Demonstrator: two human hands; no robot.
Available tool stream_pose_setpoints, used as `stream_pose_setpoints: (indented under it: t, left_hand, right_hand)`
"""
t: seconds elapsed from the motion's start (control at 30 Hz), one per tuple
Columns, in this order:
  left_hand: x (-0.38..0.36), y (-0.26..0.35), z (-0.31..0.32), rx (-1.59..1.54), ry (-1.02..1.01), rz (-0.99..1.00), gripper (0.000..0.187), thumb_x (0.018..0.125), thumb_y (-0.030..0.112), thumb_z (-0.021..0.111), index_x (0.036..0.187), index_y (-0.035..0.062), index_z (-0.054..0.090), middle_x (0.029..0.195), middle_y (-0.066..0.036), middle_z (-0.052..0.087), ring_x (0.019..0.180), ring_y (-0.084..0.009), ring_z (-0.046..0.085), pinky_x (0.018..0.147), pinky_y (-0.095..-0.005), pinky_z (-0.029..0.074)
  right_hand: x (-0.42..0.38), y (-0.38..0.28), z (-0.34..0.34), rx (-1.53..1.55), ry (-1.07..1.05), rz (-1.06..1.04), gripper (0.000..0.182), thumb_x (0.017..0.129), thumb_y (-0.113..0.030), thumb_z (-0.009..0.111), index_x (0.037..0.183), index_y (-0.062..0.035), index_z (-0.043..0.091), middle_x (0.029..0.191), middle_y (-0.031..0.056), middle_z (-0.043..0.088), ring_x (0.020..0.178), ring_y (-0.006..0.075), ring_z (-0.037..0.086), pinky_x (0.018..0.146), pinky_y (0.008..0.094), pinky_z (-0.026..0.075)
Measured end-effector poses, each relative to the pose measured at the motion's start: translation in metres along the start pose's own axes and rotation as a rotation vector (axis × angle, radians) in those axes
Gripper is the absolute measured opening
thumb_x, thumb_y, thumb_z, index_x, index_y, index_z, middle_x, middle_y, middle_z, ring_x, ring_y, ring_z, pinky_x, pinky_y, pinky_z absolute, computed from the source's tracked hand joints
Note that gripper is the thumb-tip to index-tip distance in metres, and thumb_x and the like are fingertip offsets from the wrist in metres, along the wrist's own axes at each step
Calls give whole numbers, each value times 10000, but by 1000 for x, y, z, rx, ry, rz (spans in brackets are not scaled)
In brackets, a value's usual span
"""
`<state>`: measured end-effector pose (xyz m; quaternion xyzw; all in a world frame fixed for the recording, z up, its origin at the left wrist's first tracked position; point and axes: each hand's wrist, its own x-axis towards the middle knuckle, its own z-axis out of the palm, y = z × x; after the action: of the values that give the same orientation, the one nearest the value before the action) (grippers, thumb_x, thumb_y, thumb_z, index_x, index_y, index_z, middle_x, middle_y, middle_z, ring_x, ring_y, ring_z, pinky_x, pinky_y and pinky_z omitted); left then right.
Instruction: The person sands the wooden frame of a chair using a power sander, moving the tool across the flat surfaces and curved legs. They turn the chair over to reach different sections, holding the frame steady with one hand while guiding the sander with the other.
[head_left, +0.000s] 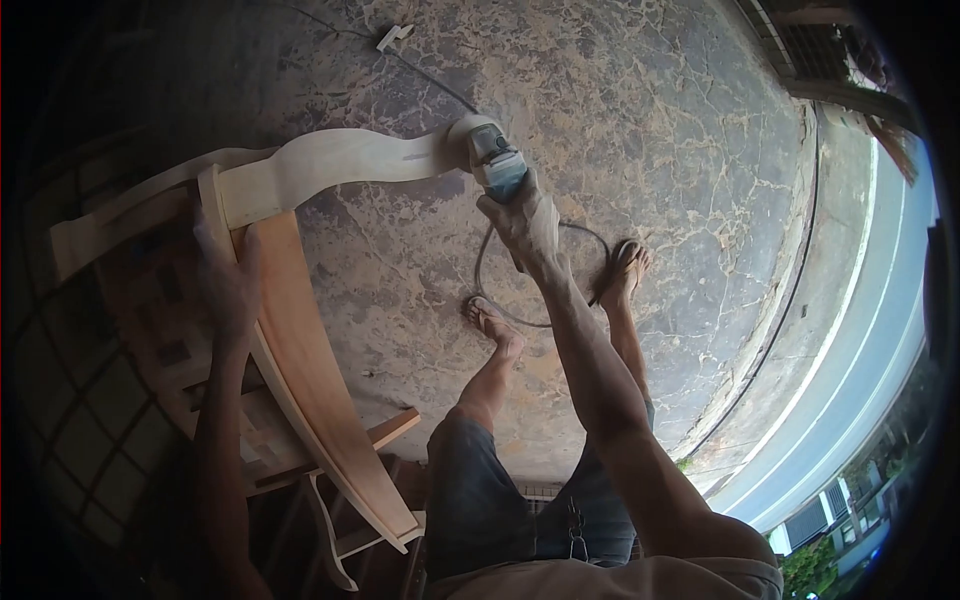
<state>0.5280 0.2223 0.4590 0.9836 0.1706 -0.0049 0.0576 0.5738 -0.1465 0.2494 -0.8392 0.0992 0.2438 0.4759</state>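
Observation:
My right hand (528,222) is wrapped around a teal and grey handheld power sander (503,176). The tool's head meets the rounded end of a pale, curved wooden leg (350,158). That leg belongs to a piece of wooden furniture lying tipped over at the left, with a broad reddish-brown board (305,330) along its side. My left hand (232,285) straddles the pale rail beside this board, thumb on one side and fingers on the other. Shadow partly hides those fingers.
A dark power cord (478,262) loops over the cracked concrete floor (700,230) around my feet. Farther off lies a white plug or connector (394,38) on a cable. More wooden parts (330,535) stand at the lower left. A road (850,400) runs along the right.

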Motion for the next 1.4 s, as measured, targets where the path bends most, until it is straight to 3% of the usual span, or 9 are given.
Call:
stream_pose_setpoints:
  t: [0.2,0.33,0.43,0.67,0.87,0.9,1.13,1.23,1.4]
  left_hand:
    - [-1,1,1,-112,-2,-80,750,1091,334,681,1670,4,335,1536,-321,581,1415,-468,595,1147,-517,511]
    - [0,4,-2,-75,5,-119,679,1094,297,656,1646,24,372,1450,-331,633,1289,-488,671,1049,-528,581]
    - [-4,-3,1,9,56,-87,651,1085,326,671,1608,21,432,1364,-326,683,1186,-482,722,964,-529,619]
    - [5,6,-6,-41,94,-153,613,1077,349,696,1556,10,518,1334,-301,708,1125,-446,754,906,-497,646]
    - [22,3,-3,-98,177,-148,573,1062,343,735,1527,37,599,1387,-246,718,1184,-414,749,951,-453,631]
    - [15,8,-6,-118,170,-167,582,1060,355,740,1543,63,599,1411,-234,713,1197,-409,746,956,-444,626]
    - [52,19,5,-106,37,-595,599,1021,358,801,1472,-10,661,1370,-260,730,1226,-412,741,1063,-450,589]
    - [56,23,8,-10,54,-578,607,1002,361,826,1456,-13,676,1348,-245,747,1214,-405,747,1049,-436,598]
    - [57,25,5,-45,78,-625,642,962,352,876,1457,-7,681,1337,-229,758,1214,-383,754,1035,-412,608]
  right_hand:
    - [17,-24,-46,-175,-72,138,719,846,-377,824,1352,66,568,1007,271,780,942,475,772,849,530,596]
    - [17,-10,-119,86,-105,82,641,827,-391,831,1240,66,655,975,195,771,862,327,778,774,462,612]
    - [8,-45,-197,429,-349,289,558,840,-373,829,1202,26,684,961,120,731,818,240,742,733,396,609]
    - [57,-139,-269,226,-434,329,377,896,-333,799,1087,-20,711,847,59,671,721,192,694,646,362,566]
    - [138,-193,-245,-72,-613,163,337,902,-284,819,1080,-15,723,811,43,683,696,170,696,640,361,572]
    - [154,-204,-237,-66,-687,354,346,871,-262,861,1065,8,765,858,92,758,767,191,740,693,370,583]
    - [209,-222,-112,-206,-913,158,383,854,-196,879,1174,-3,801,1012,140,817,969,230,774,867,400,604]
    - [216,-267,-69,-163,-1049,59,399,866,-299,861,1109,12,799,950,115,795,909,193,741,849,372,582]
    - [228,-287,16,-407,-1273,-86,456,823,-365,847,1110,-14,804,985,155,808,893,256,771,818,409,591]
